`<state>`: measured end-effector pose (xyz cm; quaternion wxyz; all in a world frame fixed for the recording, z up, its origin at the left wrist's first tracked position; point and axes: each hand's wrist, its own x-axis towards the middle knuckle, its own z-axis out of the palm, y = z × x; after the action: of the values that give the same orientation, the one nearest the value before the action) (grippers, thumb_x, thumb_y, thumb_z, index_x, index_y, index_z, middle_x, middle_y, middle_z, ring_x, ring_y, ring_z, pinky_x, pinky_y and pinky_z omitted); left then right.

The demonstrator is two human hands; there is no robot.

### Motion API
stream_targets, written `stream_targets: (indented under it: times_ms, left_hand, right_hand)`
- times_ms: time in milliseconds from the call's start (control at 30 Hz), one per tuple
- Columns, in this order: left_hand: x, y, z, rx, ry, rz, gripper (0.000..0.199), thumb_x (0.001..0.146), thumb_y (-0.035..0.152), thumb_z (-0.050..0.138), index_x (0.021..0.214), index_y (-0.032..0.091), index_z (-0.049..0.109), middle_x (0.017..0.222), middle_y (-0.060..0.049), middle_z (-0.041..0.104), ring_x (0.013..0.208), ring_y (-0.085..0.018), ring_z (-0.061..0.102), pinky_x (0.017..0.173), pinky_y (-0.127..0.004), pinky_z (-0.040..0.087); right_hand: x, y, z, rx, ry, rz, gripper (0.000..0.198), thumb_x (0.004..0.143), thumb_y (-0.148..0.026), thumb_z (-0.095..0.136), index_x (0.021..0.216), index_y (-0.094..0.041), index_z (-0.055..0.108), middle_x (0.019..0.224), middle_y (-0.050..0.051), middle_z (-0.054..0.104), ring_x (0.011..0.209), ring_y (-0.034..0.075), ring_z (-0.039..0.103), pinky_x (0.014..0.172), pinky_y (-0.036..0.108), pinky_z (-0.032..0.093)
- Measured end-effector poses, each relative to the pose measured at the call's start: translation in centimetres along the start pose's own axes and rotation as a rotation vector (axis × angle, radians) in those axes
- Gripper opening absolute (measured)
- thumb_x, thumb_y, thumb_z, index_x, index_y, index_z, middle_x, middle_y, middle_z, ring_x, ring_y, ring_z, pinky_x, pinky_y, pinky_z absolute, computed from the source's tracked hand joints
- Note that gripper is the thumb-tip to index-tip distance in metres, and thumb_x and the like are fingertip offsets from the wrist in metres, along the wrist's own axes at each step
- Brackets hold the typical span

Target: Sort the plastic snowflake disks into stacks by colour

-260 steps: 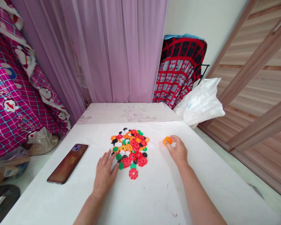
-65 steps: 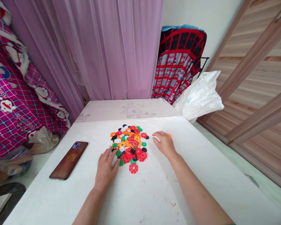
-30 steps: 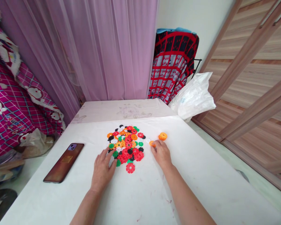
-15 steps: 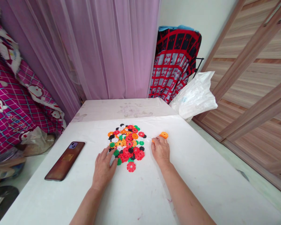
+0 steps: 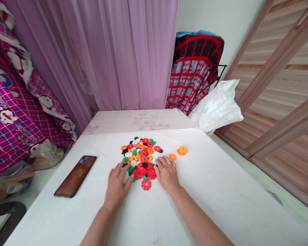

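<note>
Your right fingers, bunched, had moved to the pile, grip unclear, leaving one orange disc loose near an orange stack; your left fingers stayed spread

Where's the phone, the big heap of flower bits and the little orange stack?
Phone [image 5: 75,176]: head view, middle of its brown back.
Heap of flower bits [image 5: 144,158]: head view, a red piece near its middle.
Orange stack [image 5: 182,150]: head view, near its middle.
</note>
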<state>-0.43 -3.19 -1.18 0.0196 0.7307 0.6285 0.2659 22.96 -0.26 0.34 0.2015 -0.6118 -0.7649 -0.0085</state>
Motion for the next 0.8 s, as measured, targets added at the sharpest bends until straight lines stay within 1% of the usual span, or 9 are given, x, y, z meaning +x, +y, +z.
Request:
stream_targets:
  times_ms: [133, 200, 233, 300, 400, 500, 633, 733, 800]
  left_hand:
    - [-0.4, 1.0, 0.6, 0.014, -0.069, 0.141, 0.065, 0.085, 0.054, 0.056, 0.142, 0.026, 0.045, 0.151, -0.013, 0.043, 0.140, -0.031, 0.037, 0.114, -0.057, 0.025]
    - [-0.5, 1.6, 1.0, 0.031, -0.106, 0.189, 0.075, 0.081, 0.059, 0.058, 0.146, 0.025, 0.041, 0.152, -0.014, 0.040, 0.141, -0.033, 0.035, 0.115, -0.057, 0.023]
    - [-0.5, 1.8, 1.2, 0.041, -0.117, 0.196, 0.075, 0.081, 0.059, 0.058, 0.146, 0.025, 0.040, 0.153, -0.014, 0.040, 0.141, -0.033, 0.034, 0.114, -0.057, 0.023]
    - [-0.5, 2.2, 1.3, 0.060, -0.126, 0.179, 0.069, 0.085, 0.055, 0.054, 0.145, 0.024, 0.042, 0.152, -0.014, 0.040, 0.142, -0.033, 0.034, 0.114, -0.058, 0.025]
    - [-0.4, 2.2, 1.1, 0.075, -0.113, 0.113, 0.056, 0.090, 0.044, 0.048, 0.143, 0.024, 0.046, 0.151, -0.013, 0.043, 0.141, -0.032, 0.036, 0.113, -0.059, 0.027]
    - [-0.3, 1.9, 1.0, 0.071, -0.079, 0.061, 0.052, 0.090, 0.039, 0.049, 0.140, 0.023, 0.050, 0.149, -0.013, 0.045, 0.140, -0.033, 0.037, 0.112, -0.060, 0.028]
    - [-0.4, 1.5, 1.2, 0.060, -0.063, 0.036, 0.052, 0.088, 0.039, 0.051, 0.137, 0.023, 0.053, 0.151, -0.012, 0.043, 0.141, -0.032, 0.036, 0.113, -0.059, 0.029]
    - [-0.4, 1.4, 1.4, 0.049, -0.055, 0.032, 0.052, 0.088, 0.039, 0.052, 0.138, 0.023, 0.052, 0.151, -0.012, 0.043, 0.141, -0.032, 0.036, 0.113, -0.058, 0.029]
    - [-0.4, 1.4, 1.4, 0.042, -0.049, 0.035, 0.052, 0.088, 0.039, 0.051, 0.138, 0.023, 0.052, 0.150, -0.012, 0.044, 0.141, -0.032, 0.036, 0.113, -0.058, 0.029]
  right_hand:
    - [-0.2, -2.1, 0.9, 0.075, -0.005, -0.083, 0.031, 0.094, -0.024, 0.045, 0.117, -0.019, 0.065, 0.124, 0.012, 0.064, 0.113, 0.025, 0.055, 0.096, 0.041, 0.042]
    - [-0.1, -2.4, 1.4, 0.145, 0.025, -0.143, 0.031, 0.094, -0.020, 0.044, 0.116, -0.019, 0.065, 0.121, 0.010, 0.065, 0.110, 0.022, 0.057, 0.097, 0.037, 0.043]
    - [0.1, -2.3, 1.7, 0.187, 0.051, -0.160, 0.031, 0.094, -0.019, 0.042, 0.115, -0.020, 0.066, 0.119, 0.009, 0.066, 0.109, 0.021, 0.057, 0.097, 0.035, 0.043]
    - [0.9, -1.6, 1.9, 0.255, 0.110, -0.142, 0.032, 0.094, -0.016, 0.040, 0.111, -0.020, 0.066, 0.114, 0.007, 0.068, 0.107, 0.018, 0.058, 0.098, 0.032, 0.043]
    - [3.1, 0.0, 1.5, 0.242, 0.157, -0.023, 0.026, 0.092, -0.017, 0.044, 0.105, -0.020, 0.066, 0.109, 0.006, 0.069, 0.104, 0.019, 0.058, 0.094, 0.032, 0.043]
    - [5.7, 1.1, 0.7, 0.156, 0.087, 0.032, 0.021, 0.086, -0.022, 0.057, 0.105, -0.022, 0.065, 0.106, 0.006, 0.069, 0.105, 0.023, 0.056, 0.090, 0.035, 0.042]
    - [8.1, 1.0, 0.2, 0.114, -0.059, 0.016, 0.022, 0.079, -0.026, 0.066, 0.101, -0.023, 0.065, 0.101, 0.006, 0.069, 0.112, 0.024, 0.053, 0.091, 0.035, 0.038]
    - [8.7, 0.5, 0.5, 0.119, -0.092, 0.039, 0.021, 0.078, -0.024, 0.066, 0.098, -0.023, 0.064, 0.099, 0.004, 0.069, 0.108, 0.023, 0.054, 0.090, 0.035, 0.037]
    - [8.7, 0.3, 0.8, 0.129, -0.075, 0.064, 0.021, 0.076, -0.024, 0.067, 0.098, -0.024, 0.064, 0.099, 0.004, 0.069, 0.105, 0.023, 0.055, 0.089, 0.035, 0.038]
